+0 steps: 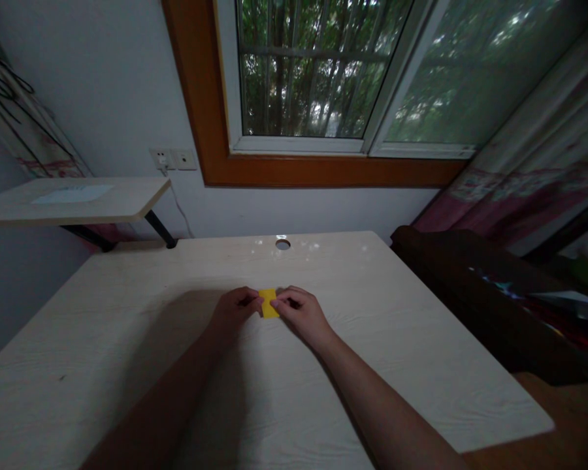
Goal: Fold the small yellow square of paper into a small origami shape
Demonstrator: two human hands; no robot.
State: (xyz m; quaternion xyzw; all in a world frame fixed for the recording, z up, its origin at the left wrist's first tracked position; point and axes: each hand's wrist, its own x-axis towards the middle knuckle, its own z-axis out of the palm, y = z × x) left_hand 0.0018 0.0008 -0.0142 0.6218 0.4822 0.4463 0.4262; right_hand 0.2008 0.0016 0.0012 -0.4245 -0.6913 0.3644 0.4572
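Note:
A small yellow piece of paper [269, 311], roughly rectangular, is held between my two hands just above or on the pale wooden desk [294, 391]. My left hand [235, 308] pinches its left edge between thumb and fingers. From the other side, my right hand [302, 311] grips the right edge, with the thumb lying over the front. Fingertips cover parts of both side edges. Whether the paper touches the desktop I cannot tell.
A raised shelf [93, 209] on black legs stands at the desk's back left, bearing a pale sheet [73, 194]. A round cable hole [283, 245] lies near the back edge. Beyond the right edge is a dark brown piece of furniture [451, 281] with items on it.

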